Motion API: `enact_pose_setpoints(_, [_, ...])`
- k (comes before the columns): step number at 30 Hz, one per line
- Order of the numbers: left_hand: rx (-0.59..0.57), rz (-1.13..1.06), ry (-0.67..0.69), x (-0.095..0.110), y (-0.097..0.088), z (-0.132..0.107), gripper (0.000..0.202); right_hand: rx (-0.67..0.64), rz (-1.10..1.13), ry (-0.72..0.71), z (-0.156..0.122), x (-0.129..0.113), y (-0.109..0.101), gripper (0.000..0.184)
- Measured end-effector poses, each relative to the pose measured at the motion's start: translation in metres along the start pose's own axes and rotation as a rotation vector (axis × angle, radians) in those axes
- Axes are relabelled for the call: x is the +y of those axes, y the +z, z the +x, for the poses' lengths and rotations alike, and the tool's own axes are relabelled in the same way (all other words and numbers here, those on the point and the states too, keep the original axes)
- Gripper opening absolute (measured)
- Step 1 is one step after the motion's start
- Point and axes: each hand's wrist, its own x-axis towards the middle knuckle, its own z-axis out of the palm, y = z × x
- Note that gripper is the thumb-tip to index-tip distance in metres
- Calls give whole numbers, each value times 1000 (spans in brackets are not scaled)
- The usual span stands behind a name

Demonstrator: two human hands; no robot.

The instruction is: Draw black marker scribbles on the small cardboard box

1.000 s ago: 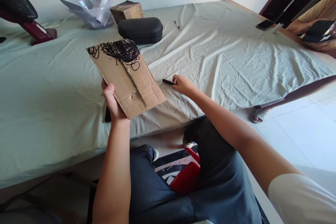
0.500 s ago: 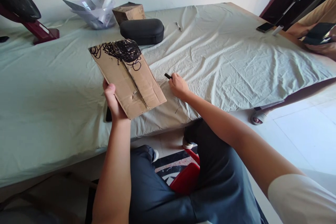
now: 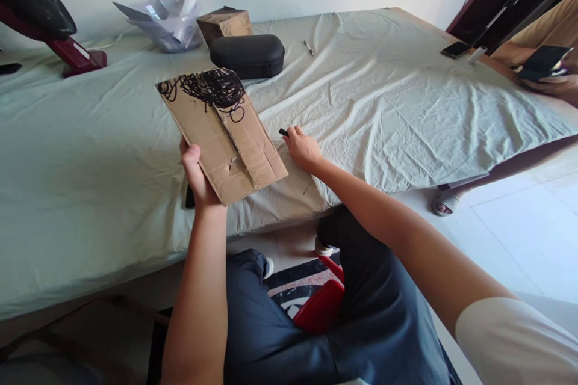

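My left hand (image 3: 197, 173) grips the near edge of a brown cardboard piece (image 3: 222, 131) and holds it tilted above the table. Black marker scribbles cover the cardboard's far end. To its right, my right hand (image 3: 301, 148) rests on the pale green sheet (image 3: 383, 96) with its fingers closed round a black marker (image 3: 283, 132). Only the marker's tip pokes out past the fingers. A dark flat thing (image 3: 189, 197) lies on the sheet under my left hand, mostly hidden.
At the far side sit a black oval case (image 3: 247, 55), a small cardboard box (image 3: 224, 23), crumpled plastic (image 3: 162, 21), a pen (image 3: 308, 47) and a red-based fan (image 3: 45, 18). A phone (image 3: 455, 49) lies far right, where another person's hands (image 3: 548, 72) hold a dark object.
My right hand has closed round the marker and drawn it slightly left, toward the cardboard. The cardboard and left hand have hardly moved. The view has shifted a little.
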Motion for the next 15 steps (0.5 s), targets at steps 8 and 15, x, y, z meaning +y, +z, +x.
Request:
enact_pose_setpoints(8, [12, -48, 38, 2, 0, -2, 66, 28, -32, 91, 7, 2, 10, 48])
enact_pose_setpoints(15, [30, -39, 13, 1, -2, 0, 72, 108, 389, 28, -1, -21, -10, 57])
